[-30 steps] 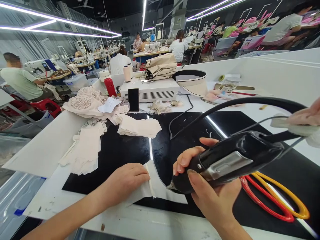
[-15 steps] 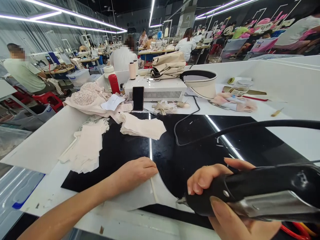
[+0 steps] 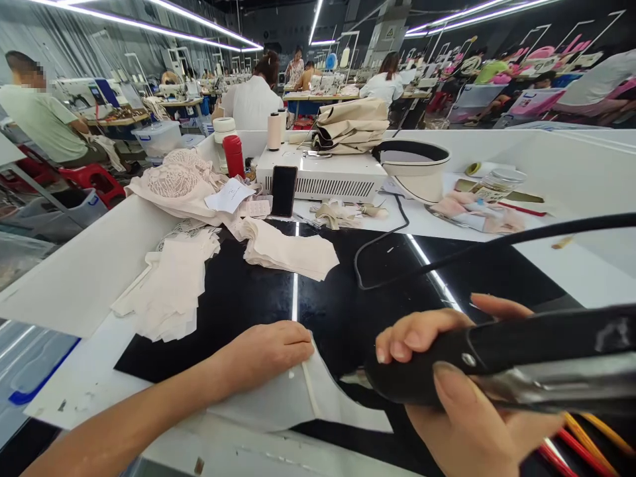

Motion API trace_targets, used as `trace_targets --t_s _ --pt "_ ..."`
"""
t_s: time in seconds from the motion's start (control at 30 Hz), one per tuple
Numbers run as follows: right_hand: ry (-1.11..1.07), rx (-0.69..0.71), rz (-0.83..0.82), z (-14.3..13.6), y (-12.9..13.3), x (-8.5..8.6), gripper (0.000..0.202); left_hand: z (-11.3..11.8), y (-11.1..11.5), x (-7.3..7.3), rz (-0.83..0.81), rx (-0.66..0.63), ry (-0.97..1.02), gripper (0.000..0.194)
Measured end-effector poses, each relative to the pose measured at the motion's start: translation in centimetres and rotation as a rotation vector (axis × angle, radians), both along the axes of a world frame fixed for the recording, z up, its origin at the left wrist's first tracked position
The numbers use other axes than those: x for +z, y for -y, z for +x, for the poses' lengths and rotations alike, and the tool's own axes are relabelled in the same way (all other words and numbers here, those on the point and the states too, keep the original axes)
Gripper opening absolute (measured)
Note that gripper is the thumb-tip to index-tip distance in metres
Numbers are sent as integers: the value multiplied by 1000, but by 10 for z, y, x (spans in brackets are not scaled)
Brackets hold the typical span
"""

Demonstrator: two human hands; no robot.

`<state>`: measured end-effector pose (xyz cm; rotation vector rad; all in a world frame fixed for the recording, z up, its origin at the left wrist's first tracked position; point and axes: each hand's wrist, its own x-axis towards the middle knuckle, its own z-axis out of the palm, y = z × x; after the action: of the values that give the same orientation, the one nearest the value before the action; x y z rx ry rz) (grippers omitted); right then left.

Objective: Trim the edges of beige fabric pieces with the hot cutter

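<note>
My left hand (image 3: 278,344) is closed, its fingers together and bent down on a curved white sheet (image 3: 278,404) at the near edge of the black mat. A narrow pale strip (image 3: 311,391) runs across that sheet below my fingertips. In my right hand (image 3: 462,404) is a thick black corded hand tool (image 3: 541,344) with a long metal lever, my fingers and thumb wrapped round its front. The tool's tip is blurred and lies close to the sheet's curved right edge; whether it touches cannot be made out.
On the black mat (image 3: 258,298) lie two stacks of cream fabric pieces (image 3: 293,250) (image 3: 173,285). A black cable (image 3: 377,286) loops across it. Behind stand a phone (image 3: 284,191), a white vented box (image 3: 328,180), a red bottle (image 3: 233,156) and a sun visor (image 3: 422,173). Orange-red handles (image 3: 576,437) lie lower right.
My right hand has raised the tool slightly and drawn it away from the sheet's lower right part, which now shows more. My left hand stays on the sheet. The whole view has shifted slightly.
</note>
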<state>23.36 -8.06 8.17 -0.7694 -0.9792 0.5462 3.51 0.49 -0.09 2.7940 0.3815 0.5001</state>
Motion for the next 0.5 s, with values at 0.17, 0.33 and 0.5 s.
trace_targets --t_s 0.17,0.33,0.5 --pt "-44 -9 -1 -11 -28 -6 44 0 2 2 -1 -9 21 18" --pt "-37 -8 -1 -16 -38 -12 44 0 4 2 -46 19 18 18" --pt "-45 -2 3 -18 -40 -12 43 -1 5 0 -34 7 35 18"
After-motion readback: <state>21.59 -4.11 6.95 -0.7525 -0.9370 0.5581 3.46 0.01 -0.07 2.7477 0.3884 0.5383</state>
